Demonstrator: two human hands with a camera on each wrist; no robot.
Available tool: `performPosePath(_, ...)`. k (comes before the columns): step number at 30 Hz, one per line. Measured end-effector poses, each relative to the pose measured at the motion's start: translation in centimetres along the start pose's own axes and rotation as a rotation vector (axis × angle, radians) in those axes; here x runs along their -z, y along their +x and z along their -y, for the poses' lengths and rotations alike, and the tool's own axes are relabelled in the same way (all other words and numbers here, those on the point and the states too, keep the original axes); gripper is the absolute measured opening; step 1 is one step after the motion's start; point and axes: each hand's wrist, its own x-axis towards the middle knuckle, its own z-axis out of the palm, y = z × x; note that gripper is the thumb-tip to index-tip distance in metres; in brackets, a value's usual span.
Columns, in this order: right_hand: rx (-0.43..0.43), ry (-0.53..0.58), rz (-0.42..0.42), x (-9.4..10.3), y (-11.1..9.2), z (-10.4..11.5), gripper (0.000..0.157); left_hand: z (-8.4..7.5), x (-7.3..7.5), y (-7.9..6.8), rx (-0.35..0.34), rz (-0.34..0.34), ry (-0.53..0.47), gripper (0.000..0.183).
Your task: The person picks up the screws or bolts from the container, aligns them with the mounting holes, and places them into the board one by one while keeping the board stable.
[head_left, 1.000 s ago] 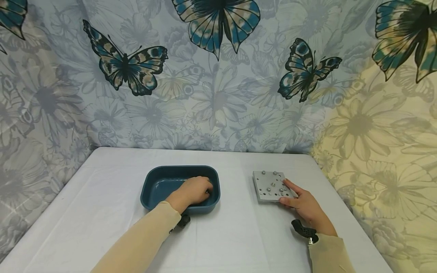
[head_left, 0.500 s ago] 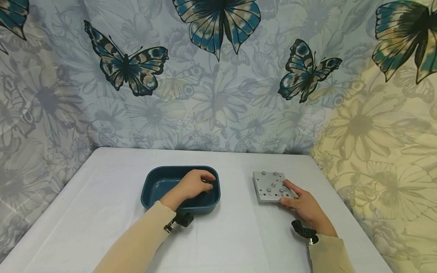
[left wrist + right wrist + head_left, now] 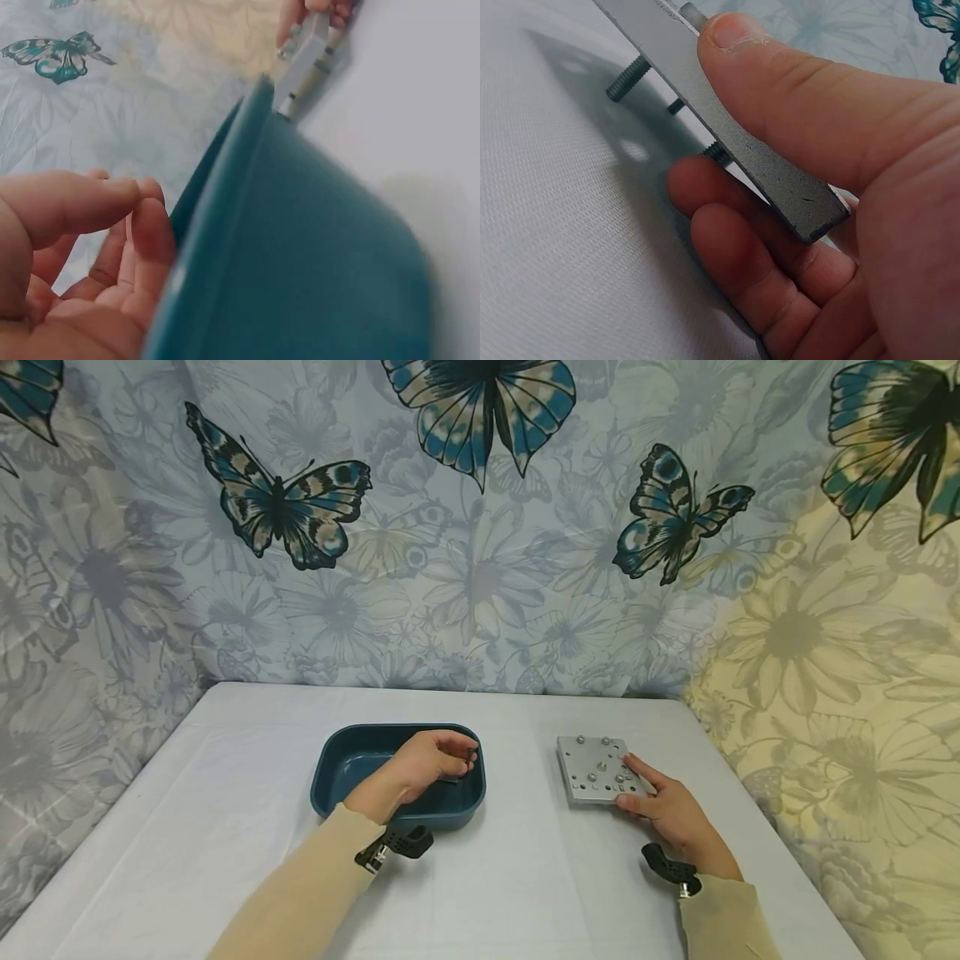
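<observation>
My left hand point(image 3: 420, 766) is over the right part of a dark teal tray point(image 3: 321, 777), its thumb and index finger pinching a small dark screw point(image 3: 470, 755). In the left wrist view the fingertips meet beside the tray's rim point(image 3: 225, 187) and hide the screw. My right hand point(image 3: 675, 810) grips the near right corner of a silver metal plate point(image 3: 581, 768), thumb on its edge and fingers underneath. Several round-headed screws sit in the plate's holes. In the right wrist view their threaded shanks point(image 3: 630, 78) stick out below, and the plate is held just off the cloth.
A white cloth point(image 3: 510, 877) covers the table. Behind it hangs a butterfly-and-flower curtain point(image 3: 480, 593), which also runs along both sides. A small metallic piece point(image 3: 448, 779) shows in the tray beneath the left hand. Each wrist wears a black camera mount point(image 3: 408, 842).
My left hand has risen from inside the tray and turned, bringing the pinched screw into sight near the right rim. The right hand and the plate have stayed in place.
</observation>
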Motion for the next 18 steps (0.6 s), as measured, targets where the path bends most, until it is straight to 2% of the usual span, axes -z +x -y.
performPosePath(5, -0.003, 0.012, -0.003, 0.2, 0.0, -0.2, 0.102, -0.4, -1.8, 0.9, 0.037, -0.023, -0.108, 0.034)
performPosePath(8, 0.005, 0.019, 0.001, 0.3, 0.0, -0.3, 0.101, -0.7, -3.1, 1.8, 0.035, -0.052, -0.165, 0.029)
performPosePath(18, 0.026, 0.027, 0.006, 0.2, 0.0, -0.2, 0.097, -2.3, -8.0, 4.7, 0.034, -0.095, -0.208, 0.023)
